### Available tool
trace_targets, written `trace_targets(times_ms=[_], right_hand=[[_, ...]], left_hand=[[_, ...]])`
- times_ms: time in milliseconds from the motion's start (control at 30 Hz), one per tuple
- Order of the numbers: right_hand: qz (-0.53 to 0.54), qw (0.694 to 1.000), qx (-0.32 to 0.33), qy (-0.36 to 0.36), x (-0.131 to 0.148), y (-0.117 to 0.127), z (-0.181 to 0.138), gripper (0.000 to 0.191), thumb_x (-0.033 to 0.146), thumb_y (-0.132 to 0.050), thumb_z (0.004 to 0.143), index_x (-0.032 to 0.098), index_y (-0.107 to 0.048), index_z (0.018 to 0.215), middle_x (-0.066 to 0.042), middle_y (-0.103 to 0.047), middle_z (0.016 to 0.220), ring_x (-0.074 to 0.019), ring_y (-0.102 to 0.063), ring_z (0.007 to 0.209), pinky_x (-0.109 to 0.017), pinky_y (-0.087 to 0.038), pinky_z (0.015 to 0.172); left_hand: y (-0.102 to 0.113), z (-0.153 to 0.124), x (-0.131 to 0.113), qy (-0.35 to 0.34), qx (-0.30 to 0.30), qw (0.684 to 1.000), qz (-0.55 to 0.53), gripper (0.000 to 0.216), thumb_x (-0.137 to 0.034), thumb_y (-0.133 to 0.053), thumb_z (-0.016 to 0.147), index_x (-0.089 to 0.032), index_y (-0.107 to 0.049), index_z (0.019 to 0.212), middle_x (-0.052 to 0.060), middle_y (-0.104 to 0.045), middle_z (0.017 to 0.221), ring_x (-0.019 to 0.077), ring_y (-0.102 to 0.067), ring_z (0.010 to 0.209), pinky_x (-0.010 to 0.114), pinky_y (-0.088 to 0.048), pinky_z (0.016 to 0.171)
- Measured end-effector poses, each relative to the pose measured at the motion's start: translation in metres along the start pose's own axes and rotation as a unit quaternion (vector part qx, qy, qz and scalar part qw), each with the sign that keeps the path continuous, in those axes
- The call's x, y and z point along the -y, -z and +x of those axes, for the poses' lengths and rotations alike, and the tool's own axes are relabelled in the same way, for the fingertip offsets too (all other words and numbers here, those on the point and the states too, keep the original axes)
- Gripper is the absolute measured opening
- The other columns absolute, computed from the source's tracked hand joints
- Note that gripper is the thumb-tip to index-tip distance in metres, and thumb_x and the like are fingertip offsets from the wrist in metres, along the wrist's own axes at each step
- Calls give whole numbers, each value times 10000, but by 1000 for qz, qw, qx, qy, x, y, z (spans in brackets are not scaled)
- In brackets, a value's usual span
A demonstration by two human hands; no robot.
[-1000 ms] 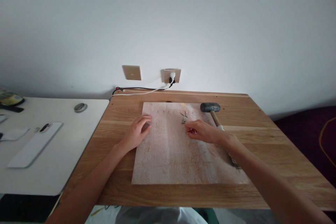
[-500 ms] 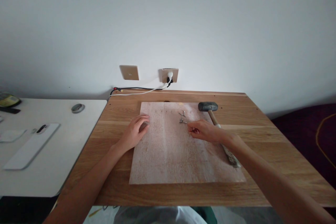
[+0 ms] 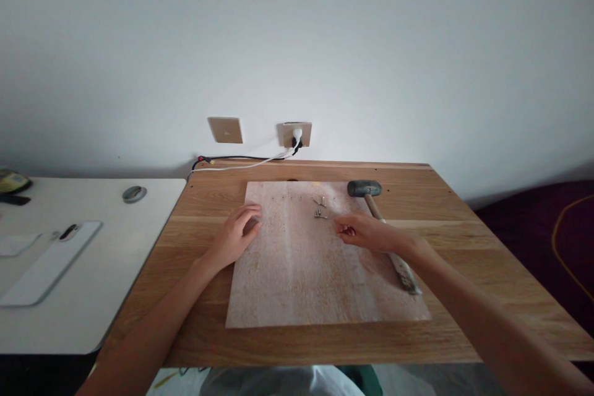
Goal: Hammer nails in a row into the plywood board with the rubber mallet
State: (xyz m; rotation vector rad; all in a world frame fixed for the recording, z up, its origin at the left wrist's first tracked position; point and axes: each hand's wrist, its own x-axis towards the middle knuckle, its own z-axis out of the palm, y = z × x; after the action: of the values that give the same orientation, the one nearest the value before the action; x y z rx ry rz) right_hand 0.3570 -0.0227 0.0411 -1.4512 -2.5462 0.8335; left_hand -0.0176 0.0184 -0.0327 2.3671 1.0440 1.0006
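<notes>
Pale wood, a board [image 3: 320, 266], lies flat on the oak surface [image 3: 464, 247], and both hands rest on it. The right hand [image 3: 366, 232] sits at the board's right part with fingertips drawn together in a pinch; whether anything small is caught in that grip cannot be told. Just beyond its fingertips, toward the wall, a few nails [image 3: 319, 208] lie loose on the board, close to the hand but apart from it. The left hand [image 3: 234, 235] rests on the board's left edge, fingers curled loosely and holding nothing, its grip neither spread nor clamped.

Beside the right hand a hammer [image 3: 371, 198] lies on the surface, its dark head at the board's far right corner and its handle running back under the right wrist. A row of tiny dark marks crosses the board's far end. At the wall are a blank plate [image 3: 225, 130] and a socket [image 3: 294, 133] with a white plug and cables [image 3: 241, 162]. To the left stands a white table [image 3: 116, 260] carrying a phone [image 3: 49, 263] and a small round disc [image 3: 134, 193].
</notes>
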Motion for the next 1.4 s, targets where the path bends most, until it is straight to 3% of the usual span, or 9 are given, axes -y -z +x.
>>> trace_targets(times_ms=[1400], right_hand=[[-74,997,27,-25,-31,13,-28,168,94,-521,852,214,-562,741,-53,-674,762,-196,-618,711,-277,-406,677]], left_hand=[[2,0,0,14,10,1000,4,137,-274,-558,1031,-220,-632,1133,102,-683,1316,245,-628,1296,538,-524,1136]])
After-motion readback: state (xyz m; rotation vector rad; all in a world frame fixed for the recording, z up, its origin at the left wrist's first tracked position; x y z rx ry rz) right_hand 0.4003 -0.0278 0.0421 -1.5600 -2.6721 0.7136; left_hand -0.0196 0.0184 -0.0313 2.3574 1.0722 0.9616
